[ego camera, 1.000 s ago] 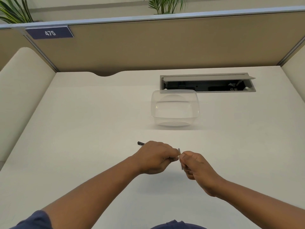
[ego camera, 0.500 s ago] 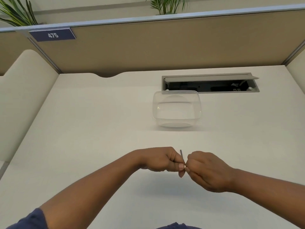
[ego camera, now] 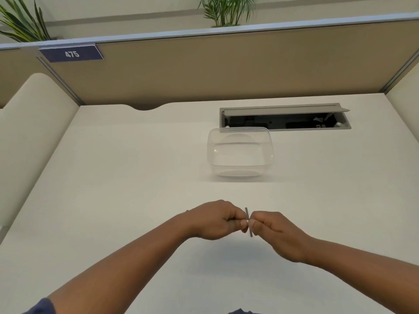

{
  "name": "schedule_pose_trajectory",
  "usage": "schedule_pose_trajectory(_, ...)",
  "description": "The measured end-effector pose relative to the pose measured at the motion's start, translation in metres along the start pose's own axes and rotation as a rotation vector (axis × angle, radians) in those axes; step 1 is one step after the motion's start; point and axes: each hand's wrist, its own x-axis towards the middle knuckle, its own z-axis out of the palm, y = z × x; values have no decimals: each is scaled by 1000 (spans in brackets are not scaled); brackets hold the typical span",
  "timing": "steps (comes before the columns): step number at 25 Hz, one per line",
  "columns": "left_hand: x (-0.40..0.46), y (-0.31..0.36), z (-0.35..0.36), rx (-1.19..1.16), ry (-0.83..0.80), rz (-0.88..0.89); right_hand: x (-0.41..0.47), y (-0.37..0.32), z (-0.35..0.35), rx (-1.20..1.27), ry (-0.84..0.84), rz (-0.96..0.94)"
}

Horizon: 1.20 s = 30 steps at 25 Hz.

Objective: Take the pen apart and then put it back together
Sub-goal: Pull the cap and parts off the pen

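Above the front middle of the white desk (ego camera: 113,200), my left hand (ego camera: 215,219) and my right hand (ego camera: 280,234) meet fingertip to fingertip. Both are closed around the pen. Between the fingertips a thin grey pen part (ego camera: 248,222) stands nearly upright, its ends showing above and below the fingers. My fingers cover the rest of the pen; only a tiny dark tip (ego camera: 187,210) peeks out behind my left wrist. I cannot tell which hand carries the grey part's weight.
A clear plastic container (ego camera: 240,152) stands beyond my hands, with nothing visible inside. Behind it is an open grey cable hatch (ego camera: 285,116) set into the desk. Tan partition walls (ego camera: 226,69) close the back and sides, with a sign reading 475 (ego camera: 71,54).
The pen's dark end, which stuck out left of my left hand a second ago, is now almost hidden. The grey part has turned more upright. Both hands stay together.
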Motion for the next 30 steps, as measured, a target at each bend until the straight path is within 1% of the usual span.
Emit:
schedule_pose_trajectory(1,-1,-1,1,95,62,10,1,-3,4,280,1,155)
schedule_pose_trajectory(2,-2,-1,2,174,117,30,2,-5,6,496,-5,273)
schedule_pose_trajectory(3,-2,-1,4,247,171,62,3,-7,6,639,-16,349)
schedule_pose_trajectory(4,-3,0,6,315,221,94,4,-8,4,725,-30,387)
schedule_pose_trajectory(6,-3,1,8,365,288,144,4,-11,3,764,-20,371)
schedule_pose_trajectory(7,-3,1,6,360,295,147,4,-13,4,737,8,332)
schedule_pose_trajectory(9,-4,1,0,276,229,114,2,-15,7,606,75,227)
schedule_pose_trajectory(10,-3,1,-4,185,167,91,0,-15,7,500,102,166)
schedule_pose_trajectory(12,-3,4,-13,-38,31,68,-4,-16,5,208,128,12)
schedule_pose_trajectory(14,-1,7,-20,-247,-95,72,-7,-19,-3,-66,114,-157)
schedule_pose_trajectory(16,2,9,-24,-376,-203,82,-7,-21,-12,-277,75,-306)
schedule_pose_trajectory(19,10,7,-27,-508,-373,30,-4,-17,-21,-546,16,-493)
schedule_pose_trajectory(23,15,0,-25,-638,-607,-45,5,-15,-31,-901,12,-783)
schedule_pose_trajectory(24,14,-1,-24,-667,-630,-64,9,-15,-33,-986,-7,-853)
schedule_pose_trajectory(25,13,-2,-24,-657,-619,-74,13,-15,-35,-1042,-9,-912)
schedule_pose_trajectory(27,15,-3,-23,-557,-532,-69,14,-11,-40,-1066,18,-886)
schedule_pose_trajectory(28,13,-4,-23,-512,-461,-69,13,-8,-37,-1028,53,-807)
schedule_pose_trajectory(29,11,-3,-21,-481,-379,-59,7,-7,-32,-916,79,-667)
schedule_pose_trajectory(30,10,-2,-17,-455,-288,-46,3,-8,-25,-738,83,-494)
